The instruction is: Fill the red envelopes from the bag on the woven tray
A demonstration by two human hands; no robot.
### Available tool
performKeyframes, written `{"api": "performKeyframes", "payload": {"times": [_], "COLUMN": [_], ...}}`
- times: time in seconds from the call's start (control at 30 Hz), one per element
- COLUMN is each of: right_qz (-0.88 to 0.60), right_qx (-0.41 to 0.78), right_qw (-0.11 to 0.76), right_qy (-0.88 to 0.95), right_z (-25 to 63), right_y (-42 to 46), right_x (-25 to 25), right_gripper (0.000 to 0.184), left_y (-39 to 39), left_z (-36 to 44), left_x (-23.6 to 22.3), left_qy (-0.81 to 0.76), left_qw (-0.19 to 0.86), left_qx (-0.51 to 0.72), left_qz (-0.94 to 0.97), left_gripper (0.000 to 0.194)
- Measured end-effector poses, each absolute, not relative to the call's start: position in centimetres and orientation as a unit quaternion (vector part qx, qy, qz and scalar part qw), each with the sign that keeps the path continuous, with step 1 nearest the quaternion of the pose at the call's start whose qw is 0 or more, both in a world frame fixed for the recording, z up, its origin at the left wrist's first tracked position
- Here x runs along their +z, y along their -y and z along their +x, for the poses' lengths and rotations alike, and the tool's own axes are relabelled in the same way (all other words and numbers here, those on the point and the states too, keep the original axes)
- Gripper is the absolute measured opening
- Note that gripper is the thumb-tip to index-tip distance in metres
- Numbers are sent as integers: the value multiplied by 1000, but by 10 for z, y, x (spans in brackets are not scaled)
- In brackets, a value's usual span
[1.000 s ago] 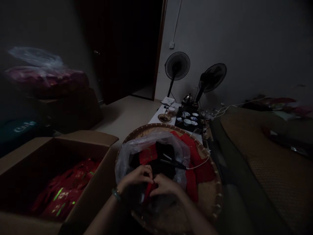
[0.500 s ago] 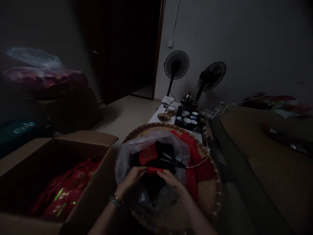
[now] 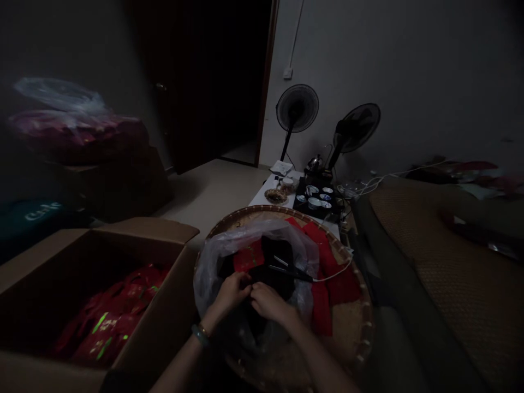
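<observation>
My left hand (image 3: 232, 291), with bangles on its wrist, is closed in a pinch over the dark contents of a clear plastic bag (image 3: 213, 245). Close against it, the fingers of my right hand (image 3: 268, 301) are also bent and pressed together. Whatever lies between the fingertips is hidden. Just beyond my hands is a red piece with small gold marks (image 3: 249, 256), resting on black material. To its right lies a black corded tool (image 3: 301, 273) with thin pale bars at its tip. Red cloth-like pieces (image 3: 323, 251) lie along the right of the round woven tray (image 3: 362, 327).
On the left stands an open cardboard box (image 3: 164, 295) with several red packets (image 3: 110, 322). Behind the tray, a low table (image 3: 260, 195) bears cups (image 3: 314, 203). Two fans (image 3: 297, 108) stand by the wall. A woven mat (image 3: 409, 240) lies right.
My hands have come together from either end of a small red strip, which no longer shows between them. The tool and the red pieces stay put.
</observation>
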State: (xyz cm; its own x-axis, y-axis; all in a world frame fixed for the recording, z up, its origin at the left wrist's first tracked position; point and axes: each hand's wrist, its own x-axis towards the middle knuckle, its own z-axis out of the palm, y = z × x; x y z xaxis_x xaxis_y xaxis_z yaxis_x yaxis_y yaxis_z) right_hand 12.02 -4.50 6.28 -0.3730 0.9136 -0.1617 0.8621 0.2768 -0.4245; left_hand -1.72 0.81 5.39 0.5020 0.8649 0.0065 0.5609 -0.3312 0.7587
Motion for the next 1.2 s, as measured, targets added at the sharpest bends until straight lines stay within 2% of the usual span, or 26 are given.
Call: {"api": "performKeyframes", "payload": {"times": [0.1, 0.23, 0.37, 0.43, 0.53, 0.6, 0.7, 0.83, 0.9, 1.0, 1.2], "right_qz": [-547, -518, -584, -631, -651, -661, -677, -671, -658, -645, -651], "right_qx": [206, 231, 215, 196, 182, 165, 139, 121, 123, 132, 119], "right_qw": [124, 274, 411, 378, 244, 173, 116, 87, 80, 79, 106], "right_qy": [802, 777, 666, 649, 695, 711, 713, 727, 738, 748, 742], "right_z": [124, 131, 143, 148, 149, 145, 138, 136, 139, 141, 139], "right_y": [46, 51, 51, 49, 44, 40, 34, 27, 25, 24, 23], "right_x": [62, 50, 21, 7, -4, -3, 3, 10, 11, 10, -3], "right_gripper": [18, 12, 23, 36, 69, 79, 74, 72, 69, 52, 46], "left_y": [-12, -10, -9, -10, -12, -12, -11, -10, -10, -11, -14], "left_z": [-23, -26, -27, -28, -28, -28, -28, -29, -30, -32, -34], "left_x": [56, 61, 60, 57, 54, 53, 54, 56, 57, 60, 77], "left_qy": [-462, -484, -462, -454, -456, -456, -468, -466, -461, -471, -515], "left_qw": [317, 285, 303, 303, 297, 296, 290, 301, 311, 313, 269], "left_qx": [200, 191, 196, 198, 201, 212, 233, 224, 215, 206, 181], "left_qz": [804, 805, 810, 814, 814, 812, 802, 801, 803, 798, 793], "left_gripper": [21, 21, 23, 26, 28, 27, 21, 22, 25, 27, 22]}}
